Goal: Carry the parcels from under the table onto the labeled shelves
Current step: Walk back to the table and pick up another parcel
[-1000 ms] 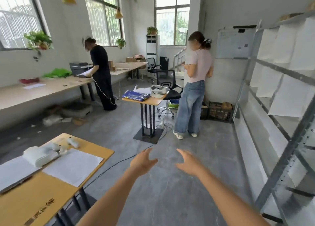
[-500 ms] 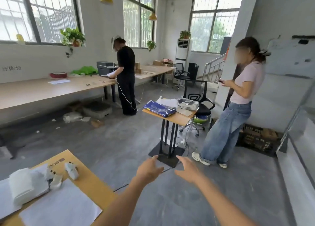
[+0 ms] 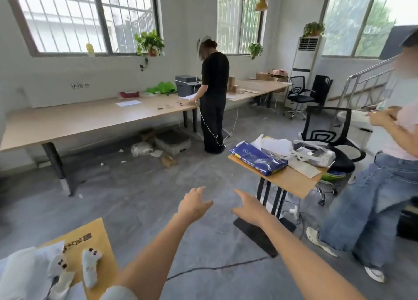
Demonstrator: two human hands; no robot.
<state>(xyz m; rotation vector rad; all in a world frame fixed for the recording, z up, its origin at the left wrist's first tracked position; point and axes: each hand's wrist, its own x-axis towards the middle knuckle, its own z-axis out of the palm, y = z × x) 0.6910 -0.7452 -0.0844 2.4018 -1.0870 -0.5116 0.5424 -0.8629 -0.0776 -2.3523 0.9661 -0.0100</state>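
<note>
We hold both hands out in front of us at the lower centre of the frame, empty, with nothing between them. Our left hand (image 3: 195, 203) has its fingers spread and relaxed, and our right hand (image 3: 247, 207) is likewise spread, palm turned inward; the two are near each other but apart.

The parcels lie under the long tabletop (image 3: 90, 116) that runs along the wall across the left and middle of the frame. We can pick out a grey box-like parcel (image 3: 173, 141), a pale plastic-wrapped bundle (image 3: 141, 148) just left of it, and a small brown package (image 3: 168, 160) on the floor (image 3: 140, 198) in front of them. All sit above our hands in the frame and a little to the left, well apart from either hand, so nothing is within reach yet.

We judge the left hand to be slightly nearer, since the cluster lies to that side. The grey parcel's long axis seems to run roughly left to right across the frame, which would suit a hand on each end. Reaching it should call for crossing open floor and stooping below the tabletop edge.

A person in black (image 3: 213, 96) stands just right of the parcels, with a thin white cable (image 3: 209, 128) trailing to the floor beside them, which could snag. No labeled shelves show here.
</note>
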